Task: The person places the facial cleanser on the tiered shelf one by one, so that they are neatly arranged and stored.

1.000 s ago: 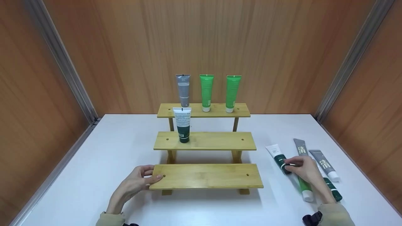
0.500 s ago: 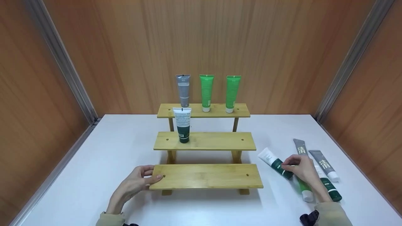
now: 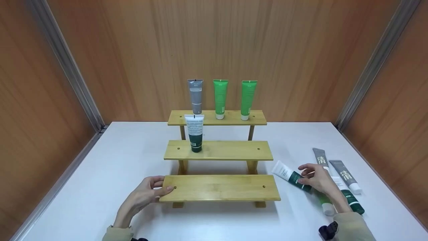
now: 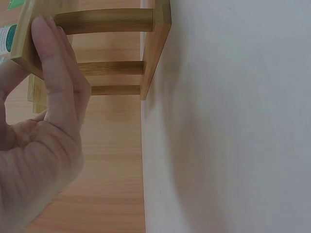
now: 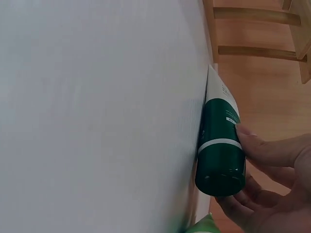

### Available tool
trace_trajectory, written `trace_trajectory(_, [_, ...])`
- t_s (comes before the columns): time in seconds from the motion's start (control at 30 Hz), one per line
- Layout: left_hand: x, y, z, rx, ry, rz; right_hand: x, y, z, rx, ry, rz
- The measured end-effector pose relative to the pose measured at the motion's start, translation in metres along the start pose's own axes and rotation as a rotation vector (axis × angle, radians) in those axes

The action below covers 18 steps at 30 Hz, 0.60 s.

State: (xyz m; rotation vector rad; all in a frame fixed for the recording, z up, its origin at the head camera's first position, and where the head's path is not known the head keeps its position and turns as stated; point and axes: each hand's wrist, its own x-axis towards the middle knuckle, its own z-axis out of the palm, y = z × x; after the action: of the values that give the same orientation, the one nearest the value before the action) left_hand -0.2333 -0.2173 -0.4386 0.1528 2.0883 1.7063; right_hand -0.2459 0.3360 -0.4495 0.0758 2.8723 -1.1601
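My left hand [image 3: 143,194] grips the left end of the lowest board of a three-tier wooden display stand [image 3: 220,188], thumb on top and fingers underneath. In the left wrist view, straight fingers [image 4: 56,73] lie against the board's underside. To the right of the stand, a white and dark green squeeze tube [image 3: 290,177] lies slantwise on the table, its white end toward the stand. My right hand [image 3: 319,179] is over its capped end, thumb touching the tube and the other fingers raised apart. The right wrist view shows the thumb against the tube's green side [image 5: 221,126].
A grey tube [image 3: 196,95] and two green tubes [image 3: 247,98] stand on the top tier. One white and dark green tube [image 3: 195,132] stands at the middle tier's left. Grey tubes [image 3: 344,172], a green tube [image 3: 326,204] and another white-green tube [image 3: 352,201] lie around my right hand.
The white and dark green tube under my right hand has turned, its white end swinging toward the stand and me. My right fingers have spread from the thumb. The left hand stays put.
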Motion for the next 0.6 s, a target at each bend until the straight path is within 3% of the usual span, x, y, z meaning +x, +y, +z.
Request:
trace_trajectory(0.3, [0.0002,0.0001,0.0013,0.012,0.020,-0.018,0.0035,-0.0009,-0.0023,-0.049,-0.135,0.063])
trace_trajectory(0.6, [-0.0004,0.0004,0.0018,0.010,0.024,-0.013,0.0041,0.0006,-0.0013,-0.048,-0.149,0.067])
